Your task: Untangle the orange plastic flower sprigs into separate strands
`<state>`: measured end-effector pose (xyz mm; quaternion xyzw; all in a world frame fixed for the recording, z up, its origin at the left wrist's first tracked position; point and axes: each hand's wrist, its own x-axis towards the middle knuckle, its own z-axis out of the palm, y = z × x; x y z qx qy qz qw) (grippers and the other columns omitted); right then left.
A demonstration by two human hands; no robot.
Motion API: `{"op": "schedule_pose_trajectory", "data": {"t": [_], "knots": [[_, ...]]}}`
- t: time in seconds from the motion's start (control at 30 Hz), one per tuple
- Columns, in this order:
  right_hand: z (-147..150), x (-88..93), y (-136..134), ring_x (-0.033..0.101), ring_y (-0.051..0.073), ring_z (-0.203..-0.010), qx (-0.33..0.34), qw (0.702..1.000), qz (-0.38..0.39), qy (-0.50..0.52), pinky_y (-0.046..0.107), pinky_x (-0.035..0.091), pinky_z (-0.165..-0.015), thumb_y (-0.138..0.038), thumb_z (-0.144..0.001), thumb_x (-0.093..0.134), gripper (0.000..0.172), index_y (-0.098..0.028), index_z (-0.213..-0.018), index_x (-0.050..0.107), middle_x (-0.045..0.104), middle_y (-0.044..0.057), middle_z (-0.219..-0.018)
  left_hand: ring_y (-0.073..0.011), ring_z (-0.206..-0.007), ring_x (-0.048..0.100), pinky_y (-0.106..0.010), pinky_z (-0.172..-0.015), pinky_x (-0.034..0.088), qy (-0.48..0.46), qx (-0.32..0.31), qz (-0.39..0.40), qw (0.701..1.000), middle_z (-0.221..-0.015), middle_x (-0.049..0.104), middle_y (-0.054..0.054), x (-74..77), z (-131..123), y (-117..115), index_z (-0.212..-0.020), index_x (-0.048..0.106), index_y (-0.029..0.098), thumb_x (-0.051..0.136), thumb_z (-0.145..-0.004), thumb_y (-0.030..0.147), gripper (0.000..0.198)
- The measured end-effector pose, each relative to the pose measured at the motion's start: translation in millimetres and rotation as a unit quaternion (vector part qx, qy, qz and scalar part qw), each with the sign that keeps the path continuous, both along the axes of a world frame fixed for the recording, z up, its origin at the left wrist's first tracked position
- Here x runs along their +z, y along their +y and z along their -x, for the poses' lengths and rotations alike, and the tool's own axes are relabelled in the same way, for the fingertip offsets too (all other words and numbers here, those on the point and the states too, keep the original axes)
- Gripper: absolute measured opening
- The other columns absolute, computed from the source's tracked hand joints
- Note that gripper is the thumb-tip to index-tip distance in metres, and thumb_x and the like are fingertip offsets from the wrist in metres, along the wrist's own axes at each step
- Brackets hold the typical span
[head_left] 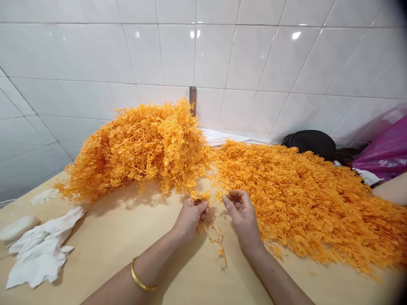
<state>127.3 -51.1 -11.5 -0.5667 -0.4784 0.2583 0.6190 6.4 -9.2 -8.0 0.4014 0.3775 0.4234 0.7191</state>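
Observation:
My left hand (193, 214) is closed around an orange plastic sprig (218, 242), whose thin branching stem hangs down below the fist over the table. Small orange tufts stick out above its thumb. Just to the right, my right hand (241, 214) has its thumb and fingertips pinched together at a small orange bit; whether that bit belongs to the same sprig I cannot make out. Behind my left hand rises a tall heap of orange sprigs (143, 148). A lower, wider pile of loose orange sprigs (305, 199) spreads out beside my right hand.
White crumpled cloth (46, 250) and a pale rounded object (19, 228) lie at left on the table (121, 237). At the back right are a black case (313, 143) and a purple bag (383, 150). Another person's arm (389, 191) reaches in from the right. A tiled wall (178, 55) stands behind.

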Motion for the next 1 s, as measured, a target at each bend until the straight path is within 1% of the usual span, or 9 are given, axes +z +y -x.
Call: {"op": "schedule_pose_trajectory", "data": {"t": [0.2,0.3,0.47,0.53,0.63,0.7,0.77,0.87,1.0], "knots": [[-4.3,-1.6,4.4,0.049,0.01,-0.06,0.092,0.985,0.067,0.132,0.023,0.04,-0.058,-0.042,-0.071,0.059,0.027,-0.016,-0.074,0.056,0.052,-0.001,-0.066,-0.0029,-0.039,0.03,-0.019,-0.042,0.022,0.017,-0.02,-0.038,0.999,-0.046,0.043,0.004,-2.8,-0.7,-1.2,-0.056,0.046,0.013,0.058,-0.065,0.015,0.015],[-2.6,-3.7,3.2,0.045,0.008,-0.053,0.101,0.983,0.066,0.14,0.021,0.035,-0.051,-0.041,-0.072,0.058,0.027,-0.016,-0.065,0.055,0.049,-0.003,-0.058,-0.0028,-0.039,0.03,-0.02,-0.042,0.022,-0.017,-0.04,0.008,0.999,-0.047,0.043,0.004,-2.6,-0.7,-1.8,-0.056,0.047,0.013,0.062,-0.063,0.018,0.017],[-1.0,-6.5,4.2,0.043,0.007,-0.047,0.102,0.984,0.076,0.128,0.018,0.029,-0.041,-0.041,-0.073,0.057,0.028,-0.016,-0.062,0.053,0.048,-0.004,-0.053,-0.0022,-0.039,0.019,-0.018,-0.042,0.019,-0.092,-0.083,0.086,0.989,-0.042,0.026,0.009,1.0,0.4,-2.7,-0.063,0.054,0.011,0.064,-0.063,0.023,0.016],[-8.7,-4.1,7.3,0.042,0.007,-0.044,0.072,0.985,0.074,0.137,0.018,0.029,-0.039,-0.041,-0.072,0.057,0.028,-0.017,-0.06,0.052,0.048,-0.004,-0.049,-0.002,-0.039,0.017,-0.018,-0.041,0.018,-0.084,-0.092,0.091,0.988,-0.041,0.023,0.01,1.5,1.3,-3.1,-0.061,0.054,0.011,0.066,-0.061,0.023,0.016],[-32.0,3.7,12.9,0.042,0.006,-0.04,-0.061,0.971,0.044,0.228,0.018,0.032,-0.039,-0.041,-0.066,0.062,0.028,-0.018,-0.06,0.048,0.047,-0.006,-0.047,-0.0018,-0.038,0.014,-0.019,-0.04,0.015,-0.056,-0.103,0.082,0.99,-0.038,0.021,0.01,1.2,2.3,-4.3,-0.061,0.057,0.01,0.066,-0.06,0.025,0.018],[-45.2,9.4,14.3,0.045,0.007,-0.041,-0.111,0.956,0.03,0.268,0.019,0.035,-0.04,-0.039,-0.061,0.065,0.027,-0.019,-0.063,0.048,0.048,-0.006,-0.049,-0.0017,-0.038,0.014,-0.019,-0.04,0.014,-0.039,-0.109,0.067,0.991,-0.037,0.022,0.01,1.2,1.7,-5.9,-0.061,0.057,0.009,0.067,-0.06,0.026,0.019],[-47.9,13.3,12.9,0.048,0.008,-0.043,-0.079,0.963,0.041,0.253,0.02,0.038,-0.043,-0.037,-0.06,0.066,0.027,-0.02,-0.075,0.051,0.052,-0.006,-0.054,-0.0014,-0.037,0.015,-0.02,-0.04,0.012,-0.028,-0.11,0.052,0.992,-0.037,0.024,0.01,1.8,0.0,-7.6,-0.059,0.055,0.01,0.068,-0.059,0.024,0.019],[-34.4,15.4,7.2,0.05,0.009,-0.049,0.042,0.973,0.082,0.21,0.023,0.04,-0.049,-0.036,-0.063,0.064,0.033,-0.021,-0.09,0.053,0.053,-0.005,-0.058,-0.0013,-0.037,0.015,-0.021,-0.04,0.01,-0.022,-0.105,0.047,0.993,-0.038,0.026,0.01,3.3,-2.4,-9.1,-0.055,0.05,0.013,0.067,-0.058,0.022,0.02],[-15.8,14.2,0.9,0.048,0.009,-0.055,0.184,0.965,0.131,0.135,0.022,0.038,-0.055,-0.038,-0.067,0.063,0.033,-0.018,-0.093,0.058,0.053,-0.003,-0.06,-0.0018,-0.037,0.015,-0.022,-0.041,0.012,-0.024,-0.111,0.031,0.993,-0.039,0.026,0.01,2.7,-2.3,-8.7,-0.053,0.044,0.015,0.066,-0.059,0.02,0.023]]}}
